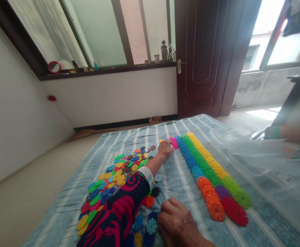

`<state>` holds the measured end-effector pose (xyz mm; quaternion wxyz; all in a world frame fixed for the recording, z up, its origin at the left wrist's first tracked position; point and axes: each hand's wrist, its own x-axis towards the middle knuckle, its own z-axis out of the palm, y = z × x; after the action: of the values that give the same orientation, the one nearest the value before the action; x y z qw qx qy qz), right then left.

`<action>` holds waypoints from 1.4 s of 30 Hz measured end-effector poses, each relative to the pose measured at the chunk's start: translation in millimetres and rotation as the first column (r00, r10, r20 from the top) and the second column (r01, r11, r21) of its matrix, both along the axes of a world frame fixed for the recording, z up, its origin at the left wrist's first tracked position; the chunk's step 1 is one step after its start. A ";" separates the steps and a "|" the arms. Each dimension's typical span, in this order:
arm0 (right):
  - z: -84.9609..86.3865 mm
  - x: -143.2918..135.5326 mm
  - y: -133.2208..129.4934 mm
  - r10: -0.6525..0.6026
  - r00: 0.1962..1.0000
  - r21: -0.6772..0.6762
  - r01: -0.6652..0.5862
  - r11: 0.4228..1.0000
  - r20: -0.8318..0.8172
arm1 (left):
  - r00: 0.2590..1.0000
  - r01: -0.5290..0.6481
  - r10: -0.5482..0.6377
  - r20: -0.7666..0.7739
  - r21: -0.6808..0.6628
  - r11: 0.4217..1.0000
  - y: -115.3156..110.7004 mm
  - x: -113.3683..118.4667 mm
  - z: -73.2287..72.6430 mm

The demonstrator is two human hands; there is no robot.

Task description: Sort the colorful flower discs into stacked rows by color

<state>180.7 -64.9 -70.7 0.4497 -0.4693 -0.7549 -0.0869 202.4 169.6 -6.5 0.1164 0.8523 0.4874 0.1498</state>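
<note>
My left hand (166, 147) reaches forward over the striped cloth, its fingers closed at the edge of a pink notched disc (174, 142). That disc lies beside the far end of a row of overlapping blue discs (187, 154). Near the bottom edge my right hand (178, 221) rests curled on the cloth, next to a light blue disc (152, 226); what its fingers hold, if anything, is hidden. Green discs (203, 163) and yellow discs (208, 156) form parallel rows, with orange discs (211, 200) and red discs (234, 210) at the near ends.
A loose pile of mixed discs (119, 176) spreads on the left, partly under my left sleeve (124, 206). Clear plastic boxes (270, 154) stand on the right side of the striped cloth (136, 137). Beyond the bed are a brown door (203, 58) and a window ledge (114, 70).
</note>
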 end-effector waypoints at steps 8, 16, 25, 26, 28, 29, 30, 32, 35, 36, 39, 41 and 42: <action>-7.6 -0.8 -6.2 0.067 0.997 -0.052 -0.069 0.996 -0.038 | 0.997 0.010 -0.011 -0.072 -0.011 1.000 -21.3 -0.2 -6.0; -0.8 6.6 -10.3 0.140 0.990 -0.056 -0.139 0.989 0.006 | 0.979 -0.054 0.060 -0.192 0.039 0.998 -35.1 -81.6 8.4; 1.1 4.7 -13.6 0.135 0.991 -0.091 -0.135 0.987 -0.010 | 0.929 -0.206 0.228 -0.291 0.104 0.973 -54.2 -199.1 7.0; -0.6 3.7 -14.1 0.129 0.991 -0.098 -0.131 0.987 -0.023 | 0.935 -0.182 0.203 -0.292 0.098 0.978 -60.6 -203.2 4.9; -3.5 2.2 -15.1 0.120 0.992 -0.106 -0.124 0.987 -0.046 | 0.944 -0.144 0.164 -0.285 0.089 0.986 -69.0 -207.5 3.4; -4.4 1.8 -15.7 0.118 0.992 -0.111 -0.124 0.986 -0.052 | 0.946 -0.142 0.160 -0.281 0.086 0.986 -69.4 -208.4 4.2; -4.6 1.7 -16.1 0.120 0.991 -0.115 -0.126 0.985 -0.054 | 0.945 -0.152 0.171 -0.278 0.087 0.985 -66.8 -209.1 5.9; -3.5 2.5 -16.5 0.121 0.991 -0.112 -0.127 0.986 -0.058 | 0.934 -0.207 0.226 -0.278 0.095 0.974 -53.0 -210.0 11.2; 0.2 4.8 -15.6 0.138 0.989 -0.103 -0.142 0.984 -0.046 | 0.898 -0.306 0.319 -0.302 0.090 0.948 -21.2 -210.8 18.9; 1.0 5.5 -15.0 0.145 0.989 -0.104 -0.148 0.984 -0.037 | 0.887 -0.330 0.336 -0.317 0.075 0.941 -11.0 -210.6 20.5; 0.0 6.0 -13.3 0.152 0.988 -0.115 -0.154 0.981 -0.028 | 0.855 -0.384 0.362 -0.371 0.015 0.923 11.3 -208.2 22.6; -3.0 4.8 -12.8 0.133 0.990 -0.124 -0.139 0.983 -0.057 | 0.839 -0.409 0.366 -0.402 -0.023 0.912 18.8 -206.0 23.3; -4.8 3.9 -12.8 0.123 0.990 -0.129 -0.131 0.983 -0.070 | 0.834 -0.418 0.367 -0.413 -0.038 0.908 21.0 -205.0 23.9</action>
<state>184.6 -77.7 -75.5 0.4451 -0.4517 -0.7732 0.0073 -2.6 190.6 17.4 0.0360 0.7371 0.6738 -0.0363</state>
